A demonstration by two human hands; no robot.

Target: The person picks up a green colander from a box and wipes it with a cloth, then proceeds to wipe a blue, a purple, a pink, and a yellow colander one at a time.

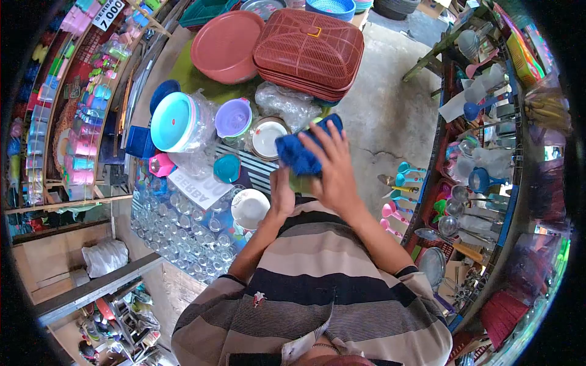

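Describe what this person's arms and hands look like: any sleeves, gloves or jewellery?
Both hands are bare: no gloves, rings or watch show on the left hand or the right hand. The forearms are uncovered too. Short sleeves end near the elbows, part of a shirt with broad horizontal stripes in beige, grey and dark navy. A small red mark sits on the left shoulder.
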